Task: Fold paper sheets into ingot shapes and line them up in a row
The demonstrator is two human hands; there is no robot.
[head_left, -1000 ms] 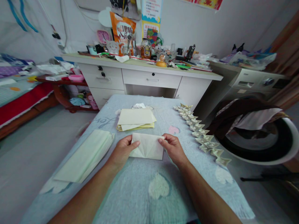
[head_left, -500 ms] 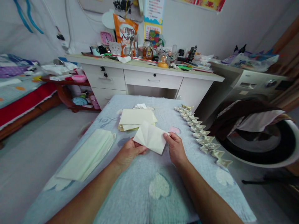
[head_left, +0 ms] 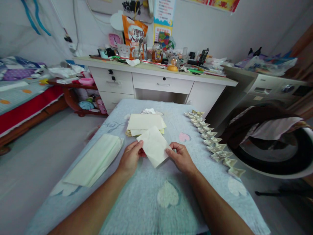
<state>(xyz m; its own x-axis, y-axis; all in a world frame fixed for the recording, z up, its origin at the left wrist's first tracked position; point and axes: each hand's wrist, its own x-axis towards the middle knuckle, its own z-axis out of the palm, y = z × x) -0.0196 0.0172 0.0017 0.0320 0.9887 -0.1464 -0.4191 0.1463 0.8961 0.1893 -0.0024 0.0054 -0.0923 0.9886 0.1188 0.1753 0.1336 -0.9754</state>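
A white sheet of paper [head_left: 155, 147] is held tilted above the cloth-covered table, one corner pointing toward me. My left hand [head_left: 131, 156] pinches its left side, thumb on top and fingers beneath. On the right edge, my right hand [head_left: 181, 156] grips it between thumb and fingers. Just beyond the sheet lies a stack of cream paper [head_left: 145, 121], partly covered by it. To the left rests a pile of long pale-green folded paper [head_left: 95, 160]. Along the right side runs a row of folded paper boats [head_left: 212, 141].
The blue patterned cloth [head_left: 137, 202] covers the table. A crumpled white tissue [head_left: 148, 111] sits behind the paper stack. Beyond stands a white desk [head_left: 161, 81] crowded with items. At right is a washing machine [head_left: 266, 88] with clothes hanging from its open door.
The paper has been turned in my hands, and its creased, fan-like face no longer shows. My left hand has shifted slightly left and up its edge. The view has moved a little.
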